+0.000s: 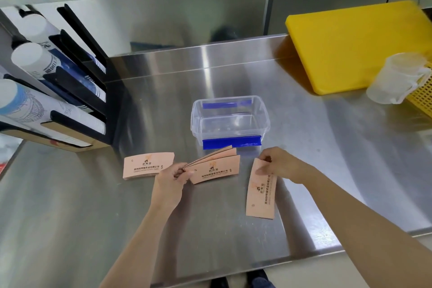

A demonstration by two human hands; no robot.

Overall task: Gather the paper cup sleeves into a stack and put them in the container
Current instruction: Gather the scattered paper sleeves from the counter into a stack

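On the stainless-steel counter point(93, 194), the left hand point(168, 182) pinches a fanned bundle of peach paper cup sleeves point(215, 167) before the empty clear plastic container point(230, 121), while right-hand fingers point(278, 163) pinch one separate sleeve point(260, 194).

Bright; glare on steel counter point(233, 72); edges warped

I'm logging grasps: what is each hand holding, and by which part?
Left hand pinches a fanned bunch of sleeves at its left end. Right hand holds a single sleeve at its far end.
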